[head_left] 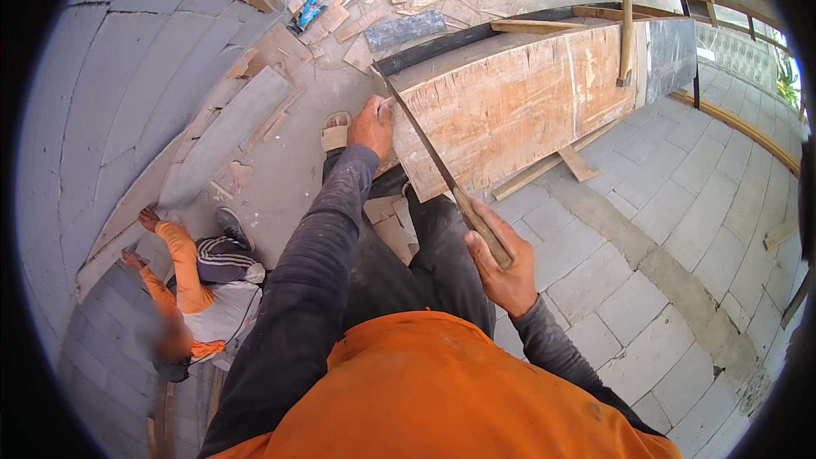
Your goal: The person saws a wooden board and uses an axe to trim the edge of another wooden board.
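Observation:
A hand saw [422, 138] lies across the left end of a wide, worn wooden board [501, 102]. Its blade reaches from the board's far left corner toward me. My right hand [505, 259] is closed around the saw's wooden handle, just off the near edge. At the board's left end, my left hand [371, 129] grips the edge beside the blade; some of its fingertips are hidden. A hammer [627, 38] with a wooden handle rests on the right part of the board.
On the left a co-worker [212, 289] crouches, hands at a long plank [225, 140] by the block wall [136, 76]. A blue power tool [308, 13] and wood scraps [404, 30] litter the far floor. A timber strip [535, 172] sticks out beneath the board.

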The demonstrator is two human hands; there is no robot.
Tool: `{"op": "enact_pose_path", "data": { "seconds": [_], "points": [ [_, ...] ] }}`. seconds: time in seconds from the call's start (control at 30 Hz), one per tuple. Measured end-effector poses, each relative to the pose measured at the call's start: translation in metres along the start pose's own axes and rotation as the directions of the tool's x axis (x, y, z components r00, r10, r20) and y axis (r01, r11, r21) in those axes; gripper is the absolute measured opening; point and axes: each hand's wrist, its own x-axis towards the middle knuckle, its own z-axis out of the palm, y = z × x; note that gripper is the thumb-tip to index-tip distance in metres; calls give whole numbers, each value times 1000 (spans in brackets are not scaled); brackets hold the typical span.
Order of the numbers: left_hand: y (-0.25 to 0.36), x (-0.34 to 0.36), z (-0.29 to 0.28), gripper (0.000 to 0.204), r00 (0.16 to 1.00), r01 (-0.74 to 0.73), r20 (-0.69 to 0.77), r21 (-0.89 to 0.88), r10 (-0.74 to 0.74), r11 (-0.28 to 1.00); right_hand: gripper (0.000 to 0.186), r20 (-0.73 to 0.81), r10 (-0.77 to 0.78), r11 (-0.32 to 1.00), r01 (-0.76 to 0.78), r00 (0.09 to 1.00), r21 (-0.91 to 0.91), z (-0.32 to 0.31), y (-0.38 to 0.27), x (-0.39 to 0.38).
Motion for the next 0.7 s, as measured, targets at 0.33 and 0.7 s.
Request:
{"op": "enact_pose_path", "data": {
  "seconds": [0.33, 0.7],
  "points": [
    [-11, 11, 6, 26, 998, -8, -59, 1, 8, 1000, 43, 0, -63, 997, 63, 998, -33, 7, 2, 22],
    [-5, -8, 4, 41, 1000, -15, 1, -96, 15, 995, 43, -19, -115, 992, 116, 993, 47, 39, 47, 92]
  ]
}}
